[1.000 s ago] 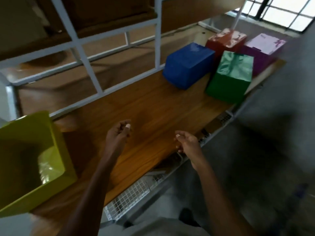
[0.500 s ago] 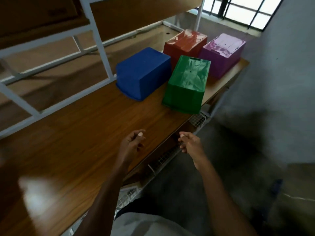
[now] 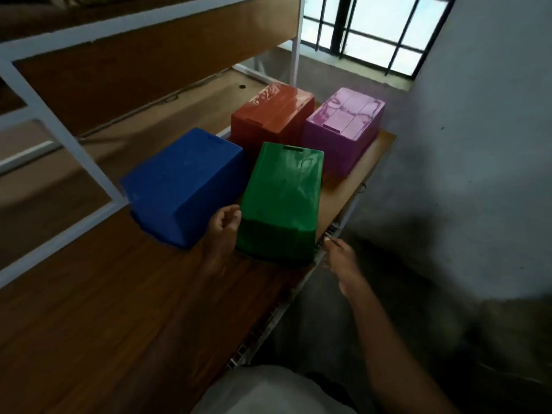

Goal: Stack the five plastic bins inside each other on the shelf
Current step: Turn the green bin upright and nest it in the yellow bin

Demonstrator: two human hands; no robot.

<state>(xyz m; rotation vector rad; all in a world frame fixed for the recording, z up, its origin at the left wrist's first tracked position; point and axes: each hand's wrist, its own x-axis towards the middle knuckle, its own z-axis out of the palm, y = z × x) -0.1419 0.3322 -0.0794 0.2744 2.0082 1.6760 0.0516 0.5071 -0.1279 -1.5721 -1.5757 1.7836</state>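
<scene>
1. We see four plastic bins, all upside down, bases up, clustered at the far right end of the brown wooden shelf board (image 3: 98,294).
2. The green rectangular plastic bin (image 3: 282,201) sits nearest us, at the shelf's front edge.
3. The blue rectangular plastic bin (image 3: 185,186) is just left of the green one, angled, its near corner close to the green bin's left side.
4. The orange-red rectangular plastic bin (image 3: 271,116) stands behind the green one; the purple rectangular plastic bin (image 3: 343,127) is beside it on the right, near the shelf's end.
5. Orange-red and purple look side by side and close; we cannot tell whether they touch.
6. We see only four bins here.
7. Our left hand (image 3: 222,227) is at the green bin's near left corner, in the gap between blue and green, fingers loosely curled with the thumb toward the green wall. Blur hides whether it actually presses the bin; nothing is clasped.
8. Our right hand (image 3: 339,253) hangs off the shelf's front edge by the green bin's near right corner, fingers relaxed, holding nothing, not touching the bin as far as we can tell.
9. White metal shelf frame (image 3: 64,135) runs behind the blue bin; barred window (image 3: 370,31) and grey wall (image 3: 478,130) sit at right.
</scene>
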